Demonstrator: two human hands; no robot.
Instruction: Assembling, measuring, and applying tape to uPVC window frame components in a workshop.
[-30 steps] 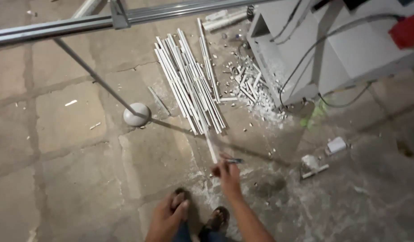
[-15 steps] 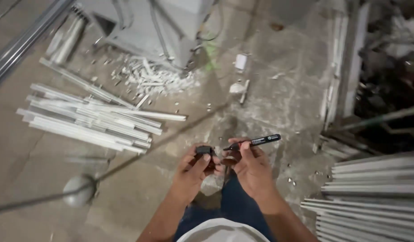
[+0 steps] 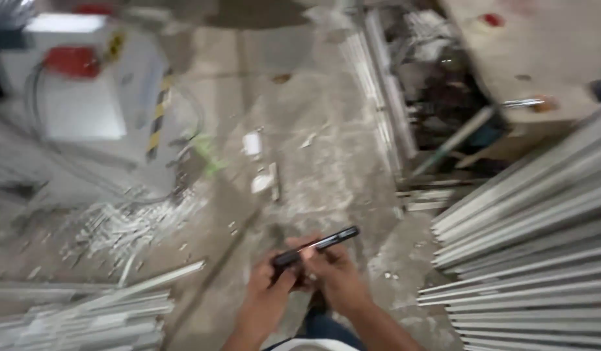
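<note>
Only the head view here, and it's pretty blurry, so take the small stuff with a grain of salt. The person is standing over a dusty concrete floor and both hands are meeting low in the middle of the frame. The right hand is gripping a black marker, fingers curled around its middle. The left hand is closing on the marker's lower left end, pinching it there. Whether that end is a cap or something else, can't tell with the blur.

The marker's long axis is running diagonally: the low end is sitting at the left hand, and the other end is sticking out past the right hand, pointing up and to the right, toward the stacked profiles. It's hovering above the floor, held between the two hands, not touching anything else.

Around them: a big stack of long pale metal profiles is lying on the right, a smaller bundle of white strips is lying at bottom left, and a heap of white offcuts is lying just above that. A grey machine with a red part and a yellow-black striped edge is standing at top left.
</note>
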